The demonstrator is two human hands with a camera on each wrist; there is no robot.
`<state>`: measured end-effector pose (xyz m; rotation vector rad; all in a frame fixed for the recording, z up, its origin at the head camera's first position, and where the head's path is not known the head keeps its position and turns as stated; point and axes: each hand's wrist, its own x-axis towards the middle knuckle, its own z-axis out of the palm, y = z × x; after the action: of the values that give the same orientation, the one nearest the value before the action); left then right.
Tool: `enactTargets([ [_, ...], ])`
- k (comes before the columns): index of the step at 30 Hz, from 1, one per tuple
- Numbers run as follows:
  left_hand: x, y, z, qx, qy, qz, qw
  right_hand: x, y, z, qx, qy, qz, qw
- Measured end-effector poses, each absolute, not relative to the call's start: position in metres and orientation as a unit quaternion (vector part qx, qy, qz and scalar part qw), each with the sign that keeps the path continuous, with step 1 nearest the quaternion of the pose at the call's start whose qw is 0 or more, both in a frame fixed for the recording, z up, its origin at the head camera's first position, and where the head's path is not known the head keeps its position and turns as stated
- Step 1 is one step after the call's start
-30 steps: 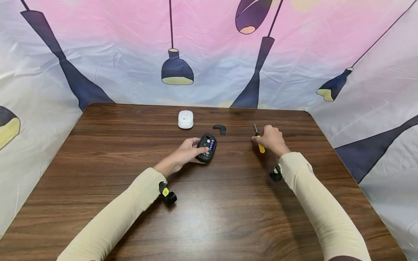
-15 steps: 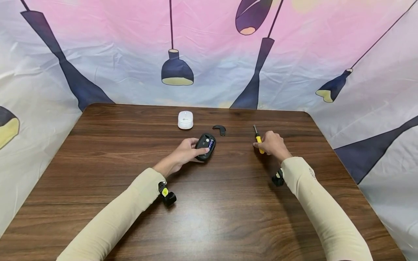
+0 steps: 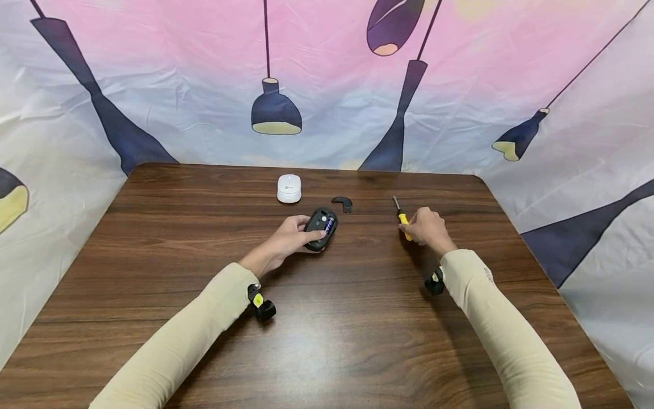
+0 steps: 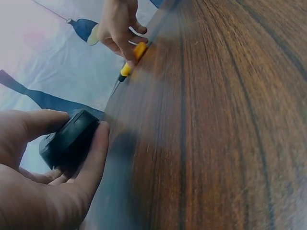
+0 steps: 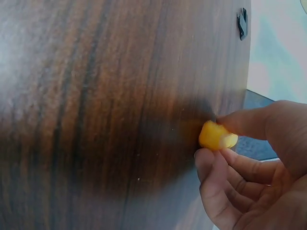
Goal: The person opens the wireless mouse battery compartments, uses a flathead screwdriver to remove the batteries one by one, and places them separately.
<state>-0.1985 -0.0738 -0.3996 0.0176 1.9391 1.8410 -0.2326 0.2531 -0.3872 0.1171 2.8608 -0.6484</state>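
My left hand [image 3: 288, 237] grips a black computer mouse [image 3: 315, 227], its underside turned up and the battery compartment uncovered. A blue battery [image 3: 329, 225] shows inside it, with my thumb lying across the lower part. In the left wrist view the mouse [image 4: 72, 139] is held by its edges between thumb and fingers. At the right, my right hand [image 3: 428, 227] pinches the yellow handle of a screwdriver [image 3: 403, 219], its metal tip pointing away from me. The right wrist view shows the handle's end [image 5: 216, 136] between thumb and fingertips, close over the table.
A curved black battery cover [image 3: 344, 203] lies on the table just beyond the black mouse. Behind and left of it stands a white mouse [image 3: 289, 189]. The brown wooden table [image 3: 327, 318] ends at a printed cloth backdrop [image 3: 204, 102].
My right hand has drawn slightly toward me and slid back along the screwdriver handle, whose tip has swung a little left. The left hand and black mouse have barely moved.
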Motion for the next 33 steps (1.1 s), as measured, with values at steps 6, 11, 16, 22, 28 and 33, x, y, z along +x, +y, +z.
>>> enactTargets([
  [6, -0.2, -0.072, -0.4, 0.0, 0.68, 0.694, 0.237, -0.232, 0.258, -0.387, 0.016, 0.972, -0.223, 0.067],
  [11, -0.201, -0.072, -0.4, 0.004, 0.65, 0.721, 0.239, -0.233, 0.259, -0.382, 0.0, 0.972, -0.232, 0.043],
  [16, -0.2, -0.073, -0.399, 0.004, 0.643, 0.728, 0.237, -0.232, 0.259, -0.375, -0.012, 0.968, -0.247, 0.032],
  [22, -0.202, -0.075, -0.4, 0.005, 0.646, 0.726, 0.236, -0.233, 0.258, -0.37, -0.024, 0.964, -0.265, 0.021],
  [28, -0.203, -0.075, -0.401, 0.0, 0.639, 0.731, 0.241, -0.233, 0.253, -0.364, -0.031, 0.961, -0.275, 0.015],
  [33, -0.203, -0.076, -0.403, 0.007, 0.633, 0.736, 0.24, -0.231, 0.247, -0.358, -0.04, 0.959, -0.281, 0.0],
])
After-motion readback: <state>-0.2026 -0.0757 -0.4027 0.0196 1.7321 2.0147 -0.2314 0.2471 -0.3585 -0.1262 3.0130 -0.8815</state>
